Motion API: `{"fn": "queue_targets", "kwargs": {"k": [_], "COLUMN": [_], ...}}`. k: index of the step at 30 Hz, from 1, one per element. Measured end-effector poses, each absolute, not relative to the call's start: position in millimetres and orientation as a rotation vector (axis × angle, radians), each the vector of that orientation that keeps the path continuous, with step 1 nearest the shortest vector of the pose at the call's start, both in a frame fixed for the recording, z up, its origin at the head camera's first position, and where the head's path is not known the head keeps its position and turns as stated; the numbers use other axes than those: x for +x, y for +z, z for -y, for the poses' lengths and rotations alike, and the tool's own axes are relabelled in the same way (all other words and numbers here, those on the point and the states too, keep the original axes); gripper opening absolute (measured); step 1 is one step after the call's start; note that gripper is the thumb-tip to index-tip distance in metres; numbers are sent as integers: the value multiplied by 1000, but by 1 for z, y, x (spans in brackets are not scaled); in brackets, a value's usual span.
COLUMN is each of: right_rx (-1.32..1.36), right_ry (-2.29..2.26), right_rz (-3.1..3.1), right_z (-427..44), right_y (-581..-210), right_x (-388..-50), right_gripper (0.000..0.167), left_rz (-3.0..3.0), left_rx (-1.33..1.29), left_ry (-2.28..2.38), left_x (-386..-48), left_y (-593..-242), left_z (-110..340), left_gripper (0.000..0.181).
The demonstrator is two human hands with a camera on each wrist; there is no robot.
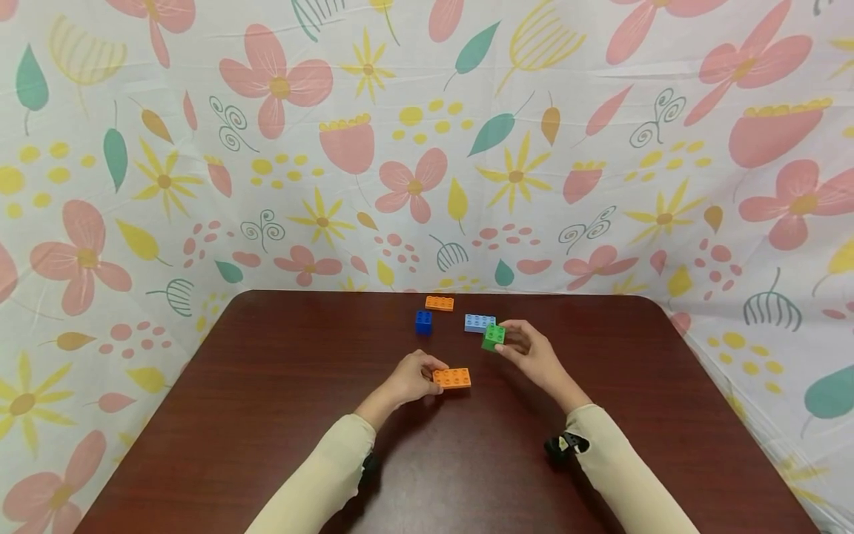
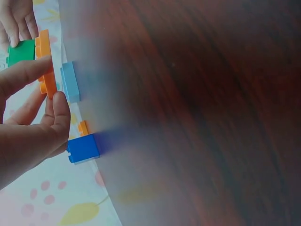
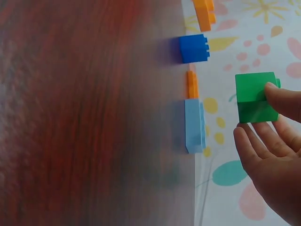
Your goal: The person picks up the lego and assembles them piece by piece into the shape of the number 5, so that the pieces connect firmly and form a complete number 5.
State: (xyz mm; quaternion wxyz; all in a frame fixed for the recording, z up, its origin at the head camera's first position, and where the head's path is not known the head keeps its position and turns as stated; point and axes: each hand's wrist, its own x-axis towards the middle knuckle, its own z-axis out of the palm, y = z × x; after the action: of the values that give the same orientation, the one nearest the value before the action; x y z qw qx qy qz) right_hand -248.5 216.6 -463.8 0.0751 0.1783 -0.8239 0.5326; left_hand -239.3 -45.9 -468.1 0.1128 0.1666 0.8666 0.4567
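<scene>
In the head view my left hand [image 1: 411,380] pinches one end of a flat orange toy brick [image 1: 452,378], its studs facing up. My right hand [image 1: 534,354] grips a small green toy brick [image 1: 494,337] between thumb and fingers, a little farther off and to the right. Both bricks are held above the table, apart from each other. The left wrist view shows the thumb and fingers on the orange brick [image 2: 45,70]. In the right wrist view the thumb presses on the green brick [image 3: 256,96], with the fingers beneath it.
Beyond the hands, a light blue brick [image 1: 479,322], a dark blue brick [image 1: 423,322] and a second flat orange brick [image 1: 439,303] lie near the back of the dark wooden table [image 1: 300,415]. A flower-patterned cloth [image 1: 414,185] hangs behind the table and along its sides.
</scene>
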Motion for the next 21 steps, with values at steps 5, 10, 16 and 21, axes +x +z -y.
{"fn": "queue_targets", "kwargs": {"k": [5,10,16,21], "right_rx": [552,541,540,556], "right_ry": [1637,1664,1718,1747], "right_rz": [2467,2480,2485,2491], "right_z": [-209,-210,-205,-201], "right_y": [-458,-472,-473,-474], "right_x": [-239,-242,-236,-231], "right_gripper": [38,38,37,37], "left_rz": [-2524,-2523,-2513,-2524], "left_rx": [508,524,528,520], "left_ry": [1336,1319,1313,1284], "left_x": [-238,-236,-234,-235], "left_y": [-471,-471,-470,-473], "left_z": [44,42,40,39], "left_gripper": [34,35,35,35]}}
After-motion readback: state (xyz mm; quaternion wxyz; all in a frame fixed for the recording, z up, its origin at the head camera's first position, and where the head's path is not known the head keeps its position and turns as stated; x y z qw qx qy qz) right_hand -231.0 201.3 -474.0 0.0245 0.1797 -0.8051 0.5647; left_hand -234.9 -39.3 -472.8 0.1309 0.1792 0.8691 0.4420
